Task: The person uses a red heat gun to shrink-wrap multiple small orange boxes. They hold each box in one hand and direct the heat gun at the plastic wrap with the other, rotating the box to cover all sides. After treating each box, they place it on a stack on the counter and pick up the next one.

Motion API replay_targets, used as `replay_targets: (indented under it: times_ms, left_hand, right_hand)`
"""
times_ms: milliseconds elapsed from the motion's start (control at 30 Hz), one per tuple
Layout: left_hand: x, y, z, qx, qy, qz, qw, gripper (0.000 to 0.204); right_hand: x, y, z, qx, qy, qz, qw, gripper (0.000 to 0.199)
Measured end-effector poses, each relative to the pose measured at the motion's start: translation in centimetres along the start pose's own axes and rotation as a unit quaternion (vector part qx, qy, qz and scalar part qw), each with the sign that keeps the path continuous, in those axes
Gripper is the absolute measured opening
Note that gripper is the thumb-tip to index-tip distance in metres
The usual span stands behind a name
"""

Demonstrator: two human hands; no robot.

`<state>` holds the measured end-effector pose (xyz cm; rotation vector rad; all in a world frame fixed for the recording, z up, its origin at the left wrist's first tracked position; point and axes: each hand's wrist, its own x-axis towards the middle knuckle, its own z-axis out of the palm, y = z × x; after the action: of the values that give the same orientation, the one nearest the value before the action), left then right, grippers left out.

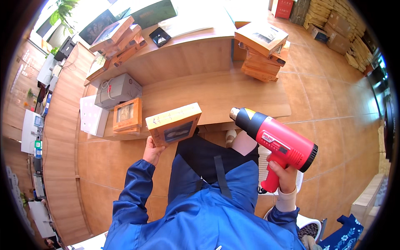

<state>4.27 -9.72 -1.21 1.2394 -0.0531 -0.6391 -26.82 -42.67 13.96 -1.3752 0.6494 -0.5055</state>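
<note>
a low wooden platform (pixel 233 93) is stretching across a tiled floor, with a stepped wooden counter rising behind it and stacks of flat orange boxes (pixel 262 52) sitting at both ends. the person is sitting before it in a blue jacket. the left hand (pixel 153 151) is gripping an orange flat box (pixel 174 123) from below, fingers wrapped on its lower corner, holding it tilted in the air above the platform's near edge. the right hand (pixel 283 175) is closed around the grip of a red heat gun (pixel 275 143), its nozzle pointing toward the box but well apart from it. the step in hand looks like heating the box's wrap; the nozzle would need bringing closer and sweeping evenly, without lingering.
</note>
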Motion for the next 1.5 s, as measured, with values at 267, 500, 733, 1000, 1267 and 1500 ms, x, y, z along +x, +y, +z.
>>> replay_targets:
  times_ms: [267,500,733,1000,1267,1500]
  left_hand:
    - [1.5,0.6,1.9,-0.020,-0.076,-0.055,0.995,0.048]
    - [2.3,0.0,2.2,-0.149,-0.089,-0.173,0.969,0.038]
    - [2.9,-0.5,3.0,-0.135,-0.071,-0.169,0.974,0.042]
    - [5.0,3.8,7.7,-0.093,-0.121,-0.080,0.985,0.041]
    - [18.8,12.5,26.7,-0.156,-0.208,-0.054,0.964,0.036]
    - [27.8,10.7,38.0,0.067,-0.118,0.017,0.991,0.039]
  right_hand:
    - [0.8,-0.3,-0.6,0.006,-0.037,0.019,0.999,0.028]
    - [1.4,2.0,-1.2,0.027,-0.023,0.063,0.997,0.029]
    - [0.1,4.2,-1.5,0.009,-0.100,0.093,0.991,0.031]
    - [1.8,5.2,-2.7,0.020,-0.002,0.065,0.998,0.032]
    - [2.0,7.9,-3.6,0.036,0.024,0.074,0.996,0.034]
    - [2.0,8.5,-3.7,0.098,0.061,0.125,0.985,0.034]
